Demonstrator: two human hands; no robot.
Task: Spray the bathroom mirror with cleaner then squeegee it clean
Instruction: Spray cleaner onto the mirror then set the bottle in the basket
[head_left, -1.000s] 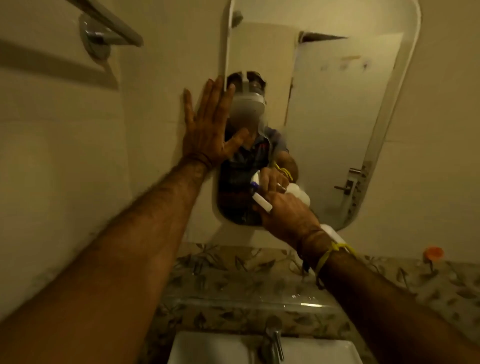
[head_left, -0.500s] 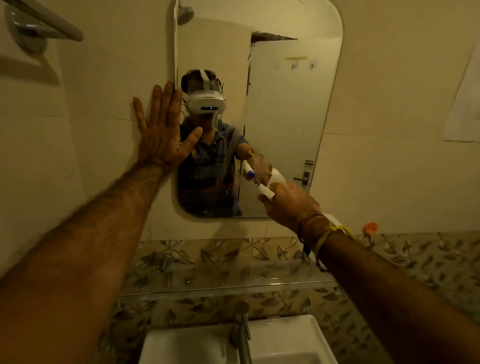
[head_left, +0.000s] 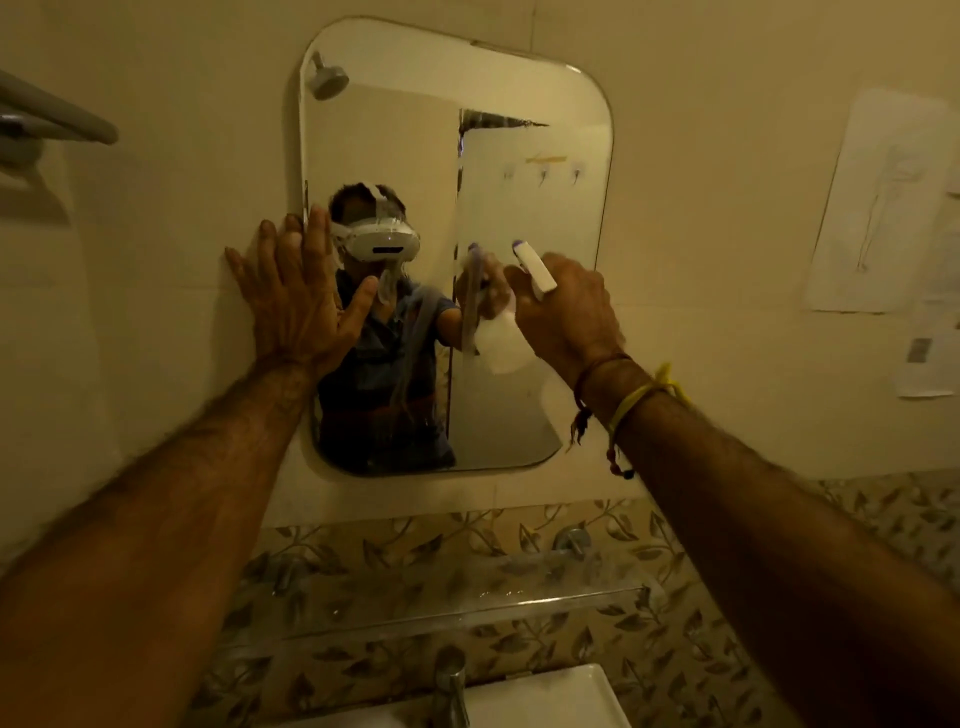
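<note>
Right hand (head_left: 566, 312) clenched around a small white plastic spray bottle (head_left: 535, 267), nozzle tipped with purple and aimed at the glass just ahead of the knuckles; trigger finger hidden, so no telling whether mid-squeeze. Likely light, rigid enough at the neck, perhaps slick if wet; best held as now, wrapped at the neck under the head with a finger free for the trigger. Left hand (head_left: 296, 306) released and flat, fingers spread, palm on the cream tiled wall (head_left: 156, 260) with the fingertips and thumb lapping over the near edge of the rounded frameless wall mirror (head_left: 519, 78). Mirror itself rigid, smooth and breakable, probably slippery once misted, so bracing belongs on the wall or the rim rather than on the glass, where prints would need wiping again. Beyond the right hand, glass looks faintly hazed, though spray drops too fine to confirm. Below both wrists, a clear glass shelf (head_left: 467, 603) on the leaf-patterned tile band, then a chrome tap (head_left: 452, 686) and a white basin (head_left: 545, 696); shelf edge likely to crowd any downward stroke near the mirror's bottom. Far left of the left hand, a grey towel bar (head_left: 57, 117); far right of the right hand, paper sheets (head_left: 878, 208) stuck to the wall, at risk from overspray. No squeegee visible anywhere.
</note>
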